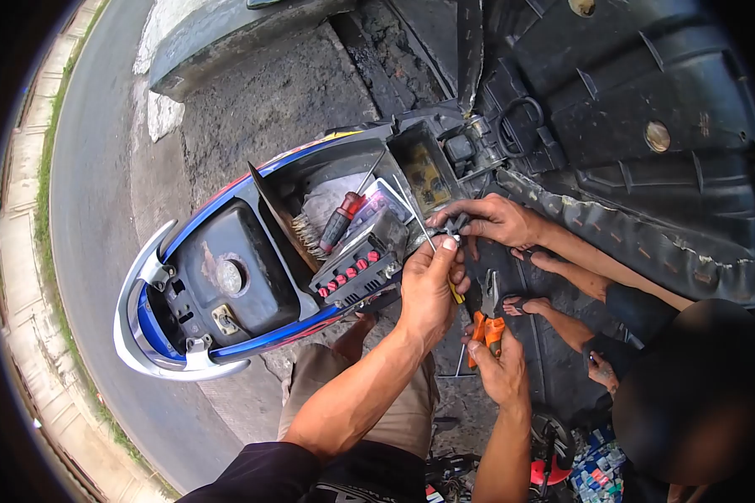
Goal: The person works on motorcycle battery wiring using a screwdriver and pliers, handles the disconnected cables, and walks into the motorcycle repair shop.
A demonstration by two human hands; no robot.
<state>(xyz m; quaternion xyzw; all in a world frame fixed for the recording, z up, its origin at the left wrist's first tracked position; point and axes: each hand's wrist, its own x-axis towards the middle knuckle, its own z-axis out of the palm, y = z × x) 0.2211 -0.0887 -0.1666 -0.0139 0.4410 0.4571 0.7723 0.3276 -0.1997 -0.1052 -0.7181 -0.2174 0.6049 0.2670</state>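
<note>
My left hand (432, 289) is closed around a screwdriver (456, 292), whose yellow-and-dark handle shows below the fingers and whose thin shaft points up to the left. Its thumb and fingertips also meet a small dark part (455, 226), which another person's hand (502, 220) pinches from the right. What exactly this part is, I cannot make out. Lower right, my right hand (499, 369) grips pliers (486, 329) by their orange handles, with the metal jaws pointing up. Both hands are beside the opened rear body of a motorbike (294, 289).
In the storage bay lie a red-and-black screwdriver (341, 222) and a black box with red caps (348, 275). A fuel tank cap (231, 275) is at left. The raised black seat underside (621, 109) fills the upper right. Another person crouches at right, feet (528, 305) near the pliers.
</note>
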